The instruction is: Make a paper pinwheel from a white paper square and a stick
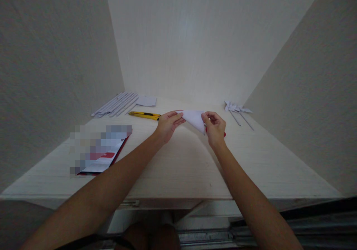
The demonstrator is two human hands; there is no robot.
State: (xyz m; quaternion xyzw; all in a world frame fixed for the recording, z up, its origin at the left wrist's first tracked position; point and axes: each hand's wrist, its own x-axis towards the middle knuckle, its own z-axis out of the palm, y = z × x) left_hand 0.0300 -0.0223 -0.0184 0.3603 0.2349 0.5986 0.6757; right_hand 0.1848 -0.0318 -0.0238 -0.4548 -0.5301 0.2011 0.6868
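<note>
A white piece of paper (194, 119), folded to a triangular shape, is held up between both hands above the tabletop. My left hand (168, 125) pinches its left corner between thumb and fingers. At the right edge, my right hand (214, 126) grips the paper with curled fingers. Close to my left hand lies a yellow and black utility knife (145, 115), its right end partly hidden by the hand. A red object (224, 134) peeks out behind my right hand, mostly covered, so its kind cannot be made out.
Several rolled paper sticks (117, 104) lie at the back left beside a stack of white paper (147, 101). Paper pinwheels (235, 108) on sticks rest at the back right. A partly blurred red-edged booklet or package (104, 160) lies front left. Panels enclose the table (273, 164).
</note>
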